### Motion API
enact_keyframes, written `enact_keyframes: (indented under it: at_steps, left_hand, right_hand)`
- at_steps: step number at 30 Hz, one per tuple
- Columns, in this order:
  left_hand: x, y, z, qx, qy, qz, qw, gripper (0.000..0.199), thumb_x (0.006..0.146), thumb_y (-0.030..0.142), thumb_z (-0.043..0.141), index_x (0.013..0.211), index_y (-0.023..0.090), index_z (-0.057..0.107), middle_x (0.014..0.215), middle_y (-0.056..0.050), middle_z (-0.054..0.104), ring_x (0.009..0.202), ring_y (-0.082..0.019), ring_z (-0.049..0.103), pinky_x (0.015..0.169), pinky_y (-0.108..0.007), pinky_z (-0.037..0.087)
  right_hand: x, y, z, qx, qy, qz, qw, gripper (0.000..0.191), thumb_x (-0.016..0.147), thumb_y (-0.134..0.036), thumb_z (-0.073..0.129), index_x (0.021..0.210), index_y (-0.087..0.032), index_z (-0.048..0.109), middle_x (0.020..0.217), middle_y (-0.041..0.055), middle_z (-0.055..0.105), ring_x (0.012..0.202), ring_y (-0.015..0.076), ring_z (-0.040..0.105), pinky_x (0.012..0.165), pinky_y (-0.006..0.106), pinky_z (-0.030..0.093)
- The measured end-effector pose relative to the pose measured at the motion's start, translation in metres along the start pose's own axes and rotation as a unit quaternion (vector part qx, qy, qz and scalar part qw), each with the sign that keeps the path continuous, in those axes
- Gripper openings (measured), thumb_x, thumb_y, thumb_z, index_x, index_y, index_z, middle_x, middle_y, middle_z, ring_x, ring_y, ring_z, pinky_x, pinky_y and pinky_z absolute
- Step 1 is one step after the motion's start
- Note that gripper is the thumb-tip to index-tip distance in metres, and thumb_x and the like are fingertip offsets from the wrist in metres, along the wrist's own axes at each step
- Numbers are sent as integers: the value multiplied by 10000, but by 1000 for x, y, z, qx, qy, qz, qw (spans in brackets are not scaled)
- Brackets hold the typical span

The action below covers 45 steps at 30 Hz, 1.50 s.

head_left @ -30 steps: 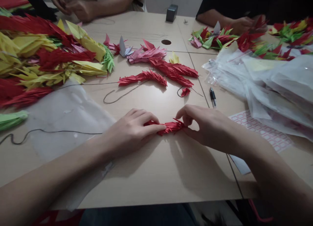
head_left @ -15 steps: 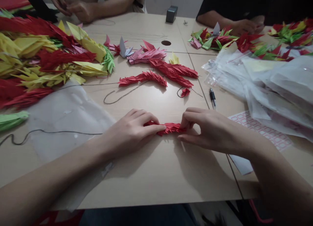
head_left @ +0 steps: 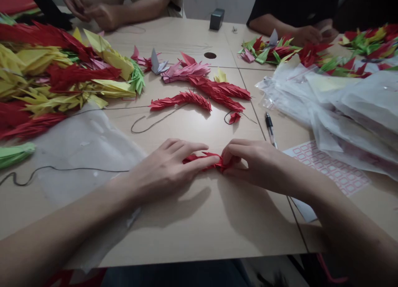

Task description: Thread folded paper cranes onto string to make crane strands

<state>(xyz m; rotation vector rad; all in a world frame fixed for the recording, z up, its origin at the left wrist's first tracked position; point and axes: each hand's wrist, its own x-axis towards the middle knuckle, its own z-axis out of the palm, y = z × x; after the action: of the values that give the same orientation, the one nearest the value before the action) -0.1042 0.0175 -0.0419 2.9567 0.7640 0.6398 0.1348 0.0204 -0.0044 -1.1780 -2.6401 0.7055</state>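
A short bundle of folded red paper point(head_left: 207, 159) lies between my hands near the middle of the table, partly hidden by fingers. My left hand point(head_left: 174, 165) grips its left part, with the thumb laid along the front. At its right end, my right hand point(head_left: 245, 156) pinches the red paper between thumb and fingers. A black cord point(head_left: 90, 169) runs left from under my left hand across a clear plastic sheet point(head_left: 90, 142). Beyond my hands rest a curved red paper strand point(head_left: 182, 99) and longer red strands point(head_left: 222, 90).
Piles of yellow, red and green folded paper point(head_left: 40, 71) fill the left. Plastic bags point(head_left: 348, 100), a pen point(head_left: 270, 127) and a patterned sheet point(head_left: 332, 162) lie right. Two people's hands show across the table, near a dark box point(head_left: 217, 19).
My right hand has moved left, closer to my left hand, and less of the red bundle shows between them. My left index finger has lifted and straightened slightly.
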Motion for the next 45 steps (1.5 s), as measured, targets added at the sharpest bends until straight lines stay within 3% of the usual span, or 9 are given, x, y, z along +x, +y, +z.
enact_keyframes:
  at_steps: [4,10,14,19,28,45]
  left_hand:
    - [-2,-2,0,-6,-49,18,999,444,922,169,474,1351,286,457,1327,-72,556,1162,-220,523,964,-400,410]
    - [0,-2,-1,-35,-37,7,999,393,923,171,479,1307,251,502,1246,-33,626,1126,-207,546,957,-382,409]
    - [0,-2,-1,-40,-30,6,999,386,918,162,482,1291,253,520,1218,-32,643,1112,-207,559,937,-377,421]
    - [1,-2,0,-49,-26,1,998,370,920,181,488,1283,239,527,1199,-37,654,1104,-210,567,930,-386,432]
    - [0,-2,1,-22,-23,9,999,406,926,188,476,1330,234,485,1206,-57,640,1100,-206,564,927,-376,431]
    - [-1,-1,0,-32,-39,3,999,332,932,184,465,1243,236,568,1228,-45,629,1120,-222,547,948,-397,415]
  right_hand:
    - [-1,0,-2,1,3,14,1000,56,793,-138,621,816,-184,597,825,18,635,673,112,558,580,201,392]
    - [-6,12,-6,-58,0,69,996,114,766,-302,654,783,-197,613,748,12,634,615,123,551,524,219,372]
    - [-7,14,-6,-53,-18,43,998,117,829,-263,574,770,-201,653,722,6,650,587,107,550,528,216,373]
    - [-5,8,-8,-63,6,57,996,129,830,-216,569,785,-194,688,689,8,666,574,108,557,543,224,379]
    - [-2,5,-7,-75,47,68,994,116,777,-160,566,665,-172,592,632,-10,593,555,93,481,533,218,332]
    - [-7,11,-11,-90,-7,49,995,132,702,-55,520,681,-185,509,695,-9,566,576,96,470,525,210,312]
